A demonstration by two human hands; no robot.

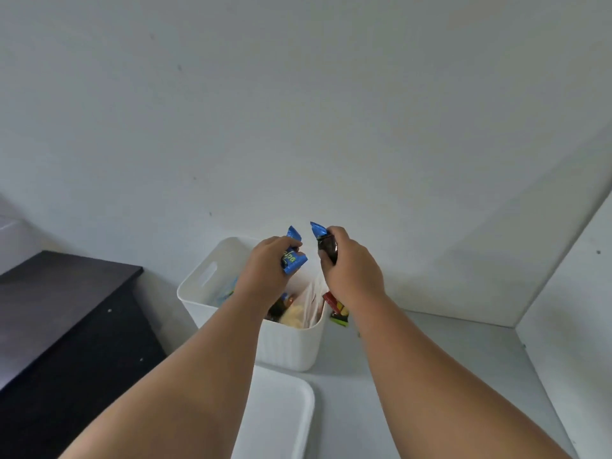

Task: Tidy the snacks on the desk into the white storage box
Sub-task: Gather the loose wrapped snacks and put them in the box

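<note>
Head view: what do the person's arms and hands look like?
No sleeves show: the left arm and right arm are bare to the frame edge. The left hand and right hand wear no gloves; no watch, bracelet or ring is visible.

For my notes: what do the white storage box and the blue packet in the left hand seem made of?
The white storage box: likely moulded plastic, matte, judging by the fine vertical ribs, rounded rim and cut-out handle slot. The blue packet in the left hand: probably thin glossy plastic or foil film; it creases and flares at its sealed end.
</note>
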